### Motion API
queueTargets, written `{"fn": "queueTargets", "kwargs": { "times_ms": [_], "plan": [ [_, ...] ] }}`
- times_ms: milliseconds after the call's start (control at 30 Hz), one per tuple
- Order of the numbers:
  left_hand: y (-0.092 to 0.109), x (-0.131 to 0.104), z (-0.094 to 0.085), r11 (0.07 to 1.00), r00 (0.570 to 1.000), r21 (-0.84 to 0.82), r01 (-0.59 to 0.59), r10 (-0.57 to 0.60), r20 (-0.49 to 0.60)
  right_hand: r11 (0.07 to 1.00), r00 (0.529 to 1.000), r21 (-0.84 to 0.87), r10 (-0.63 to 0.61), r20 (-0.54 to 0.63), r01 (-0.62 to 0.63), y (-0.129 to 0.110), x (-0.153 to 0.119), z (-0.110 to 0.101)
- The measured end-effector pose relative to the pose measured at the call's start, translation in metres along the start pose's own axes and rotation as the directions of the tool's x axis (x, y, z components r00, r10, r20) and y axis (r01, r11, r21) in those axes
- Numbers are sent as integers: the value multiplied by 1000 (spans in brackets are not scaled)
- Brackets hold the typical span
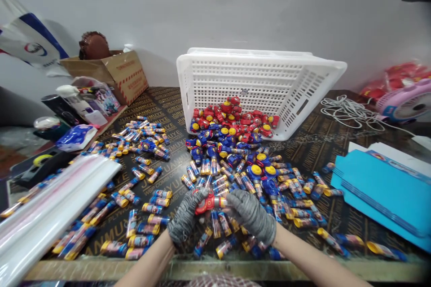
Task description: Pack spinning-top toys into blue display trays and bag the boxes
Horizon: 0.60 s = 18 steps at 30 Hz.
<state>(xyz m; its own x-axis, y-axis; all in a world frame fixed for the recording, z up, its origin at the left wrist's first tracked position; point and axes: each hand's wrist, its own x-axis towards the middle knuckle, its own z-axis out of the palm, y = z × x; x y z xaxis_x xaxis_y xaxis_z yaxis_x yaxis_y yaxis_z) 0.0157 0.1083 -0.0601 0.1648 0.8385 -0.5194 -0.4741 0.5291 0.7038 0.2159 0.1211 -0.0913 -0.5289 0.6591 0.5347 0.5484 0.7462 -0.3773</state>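
Above gold-lettered black plywood, our grey knit-gloved left hand clamped on a glossy red plastic toy, likewise gloved right hand gripping its tubular end, blue-and-yellow cylinders strewn around, white latticed plastic basket behind, pale wall beyond.

Hands gloved mottled grey; toy red; tubes blue-and-yellow; basket white

Left forearm and right forearm: bare, entering from below, converging inward. Left hand and right hand: 2 grey knit gloves worn, fingertips facing each other, near but apart. Fingers curled in a grip on both; wrists about level.
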Motion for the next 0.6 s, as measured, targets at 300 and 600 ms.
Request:
{"fn": "queueTargets", "kwargs": {
  "times_ms": [300,600],
  "plan": [
    [11,-22,7,992,994,86,-94,89,56,848,854,272,330,402,-455,-39,19,-30],
    [24,-4,-2,935,964,235,-265,248,97,633,773,449,473,422,-631,-37,21,-16]
  ]
}}
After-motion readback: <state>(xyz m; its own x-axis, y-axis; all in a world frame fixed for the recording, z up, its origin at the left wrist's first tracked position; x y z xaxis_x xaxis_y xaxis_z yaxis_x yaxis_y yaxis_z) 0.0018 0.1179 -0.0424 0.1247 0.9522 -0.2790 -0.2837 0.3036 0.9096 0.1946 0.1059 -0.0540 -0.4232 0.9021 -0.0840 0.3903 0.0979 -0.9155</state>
